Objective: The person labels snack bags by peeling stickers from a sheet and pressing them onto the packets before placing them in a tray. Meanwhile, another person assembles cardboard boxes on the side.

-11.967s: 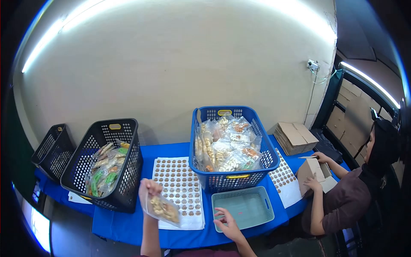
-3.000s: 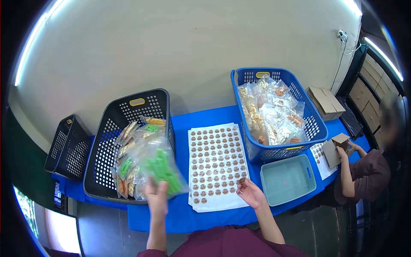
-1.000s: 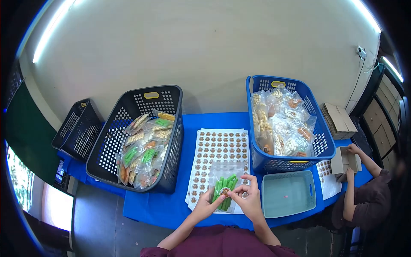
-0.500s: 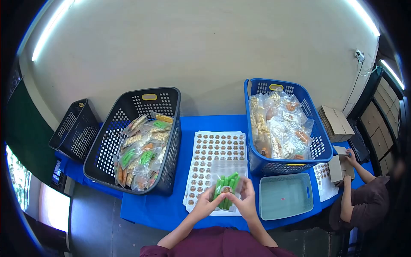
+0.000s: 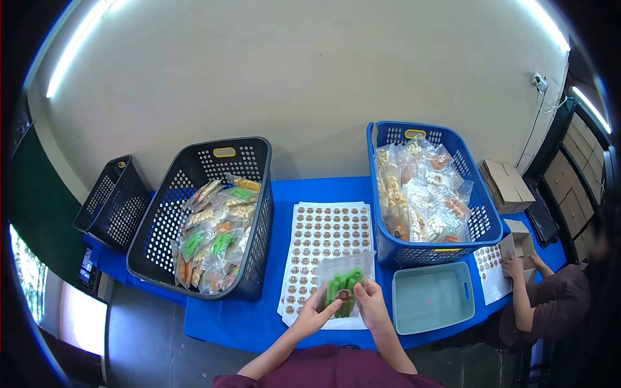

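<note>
Left hand (image 5: 314,317) and right hand (image 5: 374,306) both pinch the bag of green sticks (image 5: 349,279); round sticker (image 5: 344,295) appears applied beside the left thumb. Sticker sheet (image 5: 323,240), below and beyond the hands, is well stocked; bags fill black basket (image 5: 257,226) forward-left and blue basket (image 5: 420,253) forward-right, stickered count unclear.

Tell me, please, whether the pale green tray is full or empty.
Empty: the tray shows its bare bottom, with only a small reddish mark.

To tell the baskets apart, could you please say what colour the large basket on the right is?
The large basket is blue, seen best in the head view.
</note>
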`<state>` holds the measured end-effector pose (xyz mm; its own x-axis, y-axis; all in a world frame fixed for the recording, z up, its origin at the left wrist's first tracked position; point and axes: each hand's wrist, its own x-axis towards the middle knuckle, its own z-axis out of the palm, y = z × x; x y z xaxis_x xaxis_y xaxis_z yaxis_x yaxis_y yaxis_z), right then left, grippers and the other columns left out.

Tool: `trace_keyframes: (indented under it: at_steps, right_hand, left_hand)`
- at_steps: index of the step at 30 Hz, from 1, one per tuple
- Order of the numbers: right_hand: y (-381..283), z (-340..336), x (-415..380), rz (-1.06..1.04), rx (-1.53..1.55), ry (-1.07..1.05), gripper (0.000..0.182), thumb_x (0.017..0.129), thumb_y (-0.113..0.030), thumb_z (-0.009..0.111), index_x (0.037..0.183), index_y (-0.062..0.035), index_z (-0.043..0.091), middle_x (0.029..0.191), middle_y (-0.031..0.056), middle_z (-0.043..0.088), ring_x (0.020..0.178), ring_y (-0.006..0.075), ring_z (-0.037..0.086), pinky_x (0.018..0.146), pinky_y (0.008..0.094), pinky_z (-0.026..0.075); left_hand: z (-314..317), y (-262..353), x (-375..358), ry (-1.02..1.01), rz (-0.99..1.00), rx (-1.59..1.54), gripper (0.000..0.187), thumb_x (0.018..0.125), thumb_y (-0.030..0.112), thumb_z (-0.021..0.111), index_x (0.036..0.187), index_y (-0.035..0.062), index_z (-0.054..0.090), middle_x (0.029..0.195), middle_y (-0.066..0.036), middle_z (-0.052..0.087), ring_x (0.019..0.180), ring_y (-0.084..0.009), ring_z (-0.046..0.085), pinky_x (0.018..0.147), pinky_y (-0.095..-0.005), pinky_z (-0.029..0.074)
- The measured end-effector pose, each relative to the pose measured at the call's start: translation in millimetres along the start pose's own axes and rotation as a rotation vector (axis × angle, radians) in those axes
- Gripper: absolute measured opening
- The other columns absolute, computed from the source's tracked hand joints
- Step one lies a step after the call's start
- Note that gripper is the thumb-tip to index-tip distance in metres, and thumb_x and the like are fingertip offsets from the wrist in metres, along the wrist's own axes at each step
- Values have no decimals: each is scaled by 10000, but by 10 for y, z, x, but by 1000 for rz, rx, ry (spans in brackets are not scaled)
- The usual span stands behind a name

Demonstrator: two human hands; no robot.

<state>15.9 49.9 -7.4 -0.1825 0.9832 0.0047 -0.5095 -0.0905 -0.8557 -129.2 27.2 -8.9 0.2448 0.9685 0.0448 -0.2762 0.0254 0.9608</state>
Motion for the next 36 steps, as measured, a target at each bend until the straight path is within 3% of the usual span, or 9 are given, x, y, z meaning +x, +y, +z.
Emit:
trace_keyframes:
  at_steps: [2,4,9,11,17,20,26,27,36]
  right_hand:
    - [-62,3,13,29,-76,-35,311,810,-99,604,1083,12,503,979,46,576,906,101,540,778,241,436]
    - [-167,108,-39,57,-148,-75,359,811,-104,606,1116,28,471,987,55,564,945,106,518,797,245,427]
    - [-45,115,-74,-150,-336,62,248,792,-52,591,1012,28,509,908,54,571,844,93,543,754,229,443]
    - [-54,136,-81,-209,-409,126,196,768,-38,591,949,17,538,844,46,581,784,80,553,714,210,446]
    - [-12,196,-116,-185,-123,206,121,768,-24,554,885,5,539,803,30,579,739,74,546,677,217,440]
    - [59,177,-78,-206,-212,222,123,784,-47,570,890,9,540,813,29,574,755,71,541,700,217,438]
    - [-38,260,-87,-144,-298,36,255,814,-108,594,1016,17,503,932,54,558,856,94,528,767,240,423]
    - [-66,261,-89,-151,-323,4,314,811,-102,595,1072,22,473,964,65,552,882,109,527,776,251,422]
    - [-72,175,-84,-203,-518,-74,390,765,-77,620,1098,39,452,964,89,563,894,125,536,789,262,423]
  left_hand:
    - [-16,-33,16,52,-37,-39,474,861,111,531,1270,-14,328,1150,-78,487,1031,-134,479,881,-254,383]
    - [-13,-23,44,96,-13,8,377,851,119,547,1181,-22,431,1121,-86,504,996,-137,497,841,-259,401]
    - [-11,54,149,156,120,332,233,821,146,585,983,-21,569,945,-106,577,857,-164,558,743,-284,434]
    - [27,92,137,156,198,448,232,813,152,590,974,-15,577,902,-117,582,821,-192,570,729,-294,437]
    - [110,233,72,127,332,628,235,805,170,590,949,-16,581,902,-143,577,852,-256,563,743,-317,427]
    - [74,174,72,135,369,590,225,814,143,582,976,-14,575,894,-135,577,831,-230,567,730,-303,433]
    - [-171,-98,146,210,198,554,203,798,146,590,901,-30,591,754,-131,589,703,-164,581,606,-272,438]
    - [-74,123,132,246,198,618,196,804,160,591,851,-30,601,714,-124,589,663,-157,574,580,-278,427]
    - [-43,252,188,254,160,584,250,851,214,542,826,-28,602,704,-120,588,634,-182,570,586,-285,427]
